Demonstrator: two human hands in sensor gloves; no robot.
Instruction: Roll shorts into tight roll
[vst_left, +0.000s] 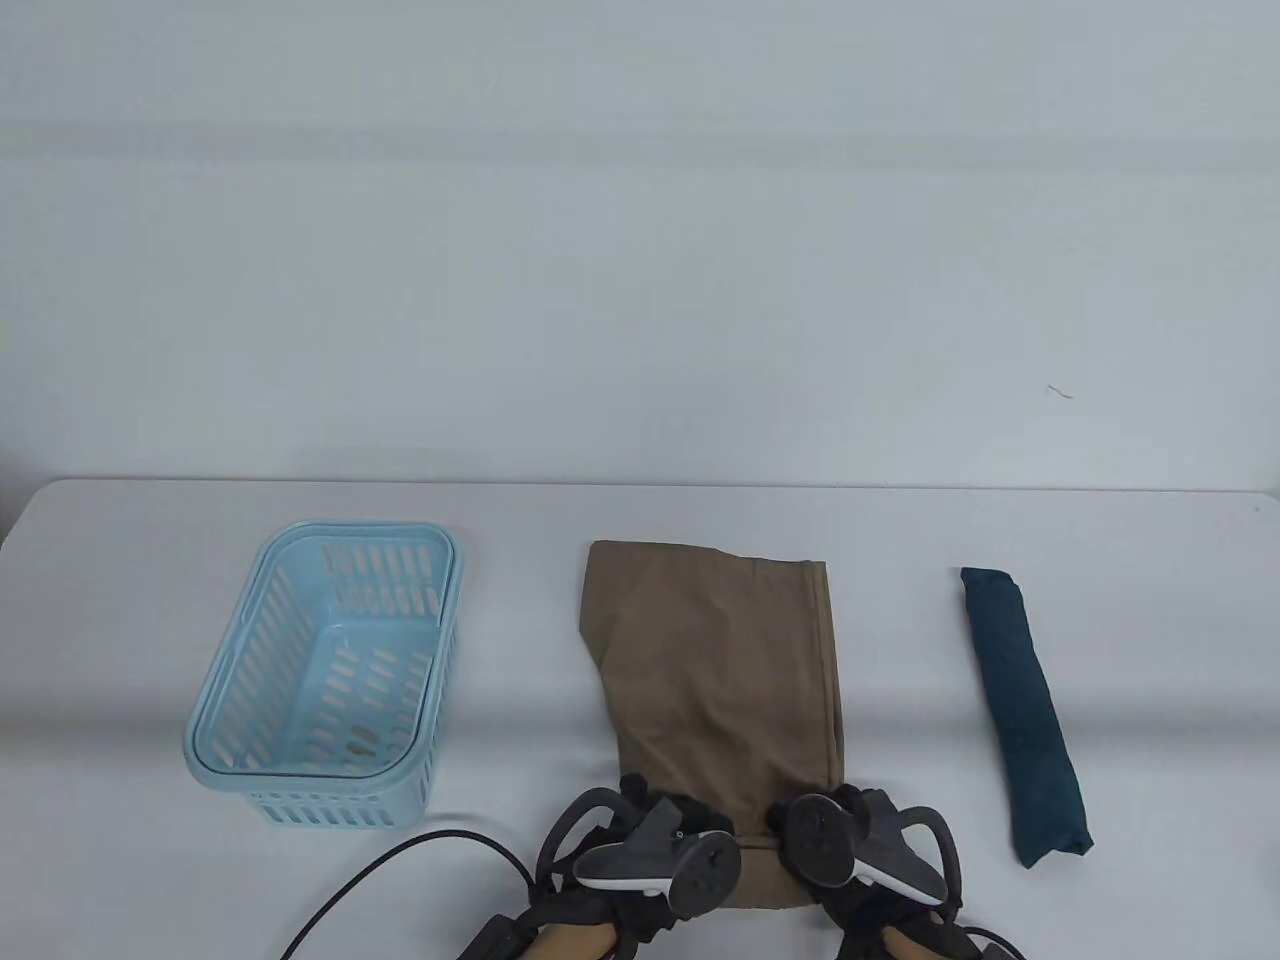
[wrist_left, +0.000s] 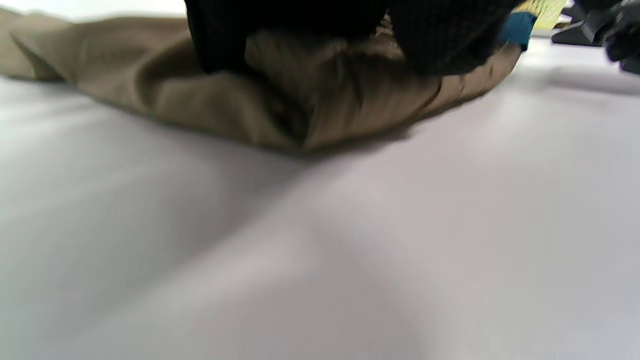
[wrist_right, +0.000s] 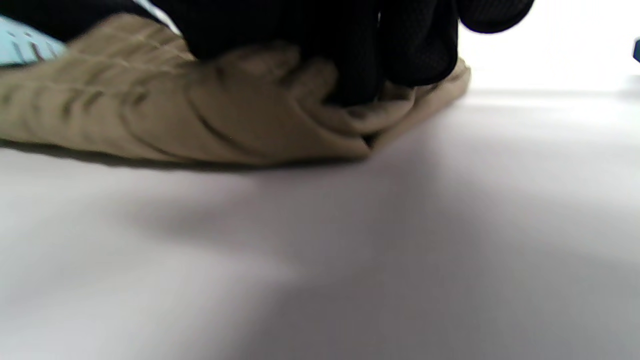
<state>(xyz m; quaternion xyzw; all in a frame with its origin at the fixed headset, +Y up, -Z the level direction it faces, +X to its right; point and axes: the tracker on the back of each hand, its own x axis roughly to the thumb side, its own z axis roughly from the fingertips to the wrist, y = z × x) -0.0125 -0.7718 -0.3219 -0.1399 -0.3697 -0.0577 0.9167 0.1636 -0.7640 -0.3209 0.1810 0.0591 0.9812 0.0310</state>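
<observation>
Tan shorts (vst_left: 720, 660) lie folded lengthwise on the white table, running from the middle toward the near edge. My left hand (vst_left: 640, 800) and right hand (vst_left: 850, 800) press down side by side on the near end, where the cloth is turned over into a small fold. In the left wrist view the black gloved fingers (wrist_left: 280, 30) press on the bunched tan cloth (wrist_left: 280, 100). In the right wrist view the fingers (wrist_right: 350, 50) grip the rolled-up edge of the shorts (wrist_right: 225, 115). Trackers hide the fingertips in the table view.
A light blue slotted basket (vst_left: 325, 680) stands to the left of the shorts. A dark teal rolled garment (vst_left: 1025, 710) lies to the right. A black cable (vst_left: 400, 870) runs along the near edge at the left.
</observation>
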